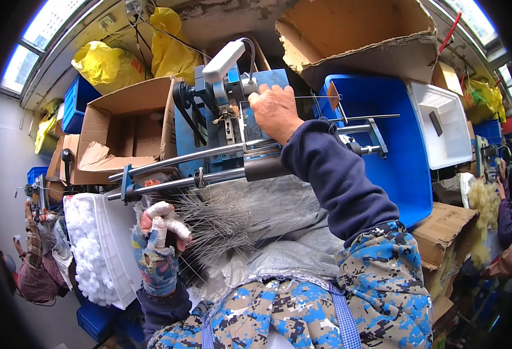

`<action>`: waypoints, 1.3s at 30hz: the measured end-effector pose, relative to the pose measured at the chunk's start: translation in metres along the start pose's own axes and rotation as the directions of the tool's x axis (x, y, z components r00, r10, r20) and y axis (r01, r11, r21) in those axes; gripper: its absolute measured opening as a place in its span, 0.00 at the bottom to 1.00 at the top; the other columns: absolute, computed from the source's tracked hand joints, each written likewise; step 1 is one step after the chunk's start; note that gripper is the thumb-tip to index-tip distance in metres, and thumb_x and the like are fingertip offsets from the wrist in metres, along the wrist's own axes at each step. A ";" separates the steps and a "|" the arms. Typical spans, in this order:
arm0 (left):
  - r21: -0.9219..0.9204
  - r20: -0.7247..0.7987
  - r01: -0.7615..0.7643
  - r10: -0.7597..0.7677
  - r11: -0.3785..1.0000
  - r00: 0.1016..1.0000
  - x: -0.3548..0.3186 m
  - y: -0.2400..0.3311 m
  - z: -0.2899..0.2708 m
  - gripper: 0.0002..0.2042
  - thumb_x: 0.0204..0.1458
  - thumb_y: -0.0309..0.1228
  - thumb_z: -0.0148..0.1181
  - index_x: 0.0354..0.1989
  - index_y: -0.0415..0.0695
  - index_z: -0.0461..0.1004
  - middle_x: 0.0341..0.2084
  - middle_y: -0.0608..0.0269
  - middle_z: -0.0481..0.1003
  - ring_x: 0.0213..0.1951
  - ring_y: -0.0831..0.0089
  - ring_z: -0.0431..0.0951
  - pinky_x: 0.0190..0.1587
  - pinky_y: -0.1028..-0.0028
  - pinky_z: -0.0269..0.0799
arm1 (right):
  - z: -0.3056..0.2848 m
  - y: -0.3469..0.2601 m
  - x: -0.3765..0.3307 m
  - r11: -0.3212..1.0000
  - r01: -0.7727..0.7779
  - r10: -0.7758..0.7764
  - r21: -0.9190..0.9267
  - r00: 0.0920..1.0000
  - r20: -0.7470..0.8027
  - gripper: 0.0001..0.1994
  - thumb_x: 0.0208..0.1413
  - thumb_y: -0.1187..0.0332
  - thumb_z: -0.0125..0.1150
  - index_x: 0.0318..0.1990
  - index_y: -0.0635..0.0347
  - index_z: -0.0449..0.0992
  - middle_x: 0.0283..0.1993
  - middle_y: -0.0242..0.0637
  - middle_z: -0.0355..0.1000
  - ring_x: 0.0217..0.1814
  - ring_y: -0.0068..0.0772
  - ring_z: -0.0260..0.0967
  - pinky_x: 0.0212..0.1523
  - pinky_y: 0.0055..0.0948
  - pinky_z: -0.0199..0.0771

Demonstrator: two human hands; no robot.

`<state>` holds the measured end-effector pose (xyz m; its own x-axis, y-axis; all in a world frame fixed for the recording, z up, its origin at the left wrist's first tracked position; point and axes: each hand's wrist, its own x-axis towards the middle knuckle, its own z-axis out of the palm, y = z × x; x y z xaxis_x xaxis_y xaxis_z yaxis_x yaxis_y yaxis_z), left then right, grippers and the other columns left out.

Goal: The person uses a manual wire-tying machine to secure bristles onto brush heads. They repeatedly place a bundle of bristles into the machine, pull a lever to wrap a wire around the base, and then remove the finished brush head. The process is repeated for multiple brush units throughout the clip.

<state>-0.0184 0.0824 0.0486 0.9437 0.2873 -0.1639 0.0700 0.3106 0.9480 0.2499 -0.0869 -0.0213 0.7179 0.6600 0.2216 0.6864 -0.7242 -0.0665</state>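
My right hand (274, 113) is closed over the right side of a blue bench machine (227, 131) with a belt drive and two steel rails (209, 168). A thin wire (309, 96) runs out to the right beside this hand; what its fingers grip is hidden. Lower left, my left hand (162, 228) has white tape round its fingers and a worn, patterned covering over palm and wrist. Its fingers are curled in, and their contents cannot be made out. Right beside it, a loose heap of thin metal wires (218, 224) lies on a grey plastic sheet (285, 203) over my lap.
A white bin of white fluffy pieces (90, 250) stands at left, below an open cardboard box (125, 125). At right are a big blue bin (404, 174), a white tray (442, 128) and a large carton (355, 52). Other people (43, 267) sit at both sides.
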 end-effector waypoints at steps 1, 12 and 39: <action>-0.012 0.022 -0.010 0.010 1.000 1.000 0.001 0.000 -0.005 0.15 0.59 0.36 0.45 0.48 0.37 0.63 0.17 0.54 0.73 0.13 0.77 0.64 0.16 0.80 0.62 | -0.001 -0.001 0.000 1.000 -0.025 0.025 -0.007 1.000 0.019 0.06 0.45 0.68 0.52 0.30 0.52 0.76 0.37 0.38 0.70 0.39 0.38 0.68 0.37 0.42 0.59; -0.034 -0.101 -0.076 0.072 0.997 0.992 -0.001 0.000 -0.012 0.15 0.59 0.36 0.46 0.49 0.40 0.63 0.22 0.52 0.74 0.14 0.75 0.68 0.14 0.78 0.65 | 0.003 0.002 -0.004 0.998 0.047 -0.043 0.041 0.994 -0.103 0.05 0.44 0.70 0.51 0.28 0.53 0.73 0.33 0.38 0.69 0.35 0.38 0.68 0.34 0.39 0.59; -0.063 -0.209 -0.177 0.161 0.982 0.965 -0.006 0.013 -0.016 0.13 0.58 0.34 0.46 0.46 0.38 0.64 0.22 0.50 0.74 0.15 0.73 0.69 0.15 0.78 0.65 | -0.014 0.012 -0.043 0.984 -0.127 0.123 0.125 0.992 0.044 0.29 0.44 0.54 0.62 0.50 0.66 0.67 0.54 0.48 0.54 0.53 0.45 0.54 0.43 0.43 0.60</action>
<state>-0.0283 0.0995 0.0570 0.8538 0.5168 -0.0629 -0.1190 0.3113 0.9428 0.2255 -0.1268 -0.0176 0.8009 0.5744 0.1691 0.5987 -0.7715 -0.2154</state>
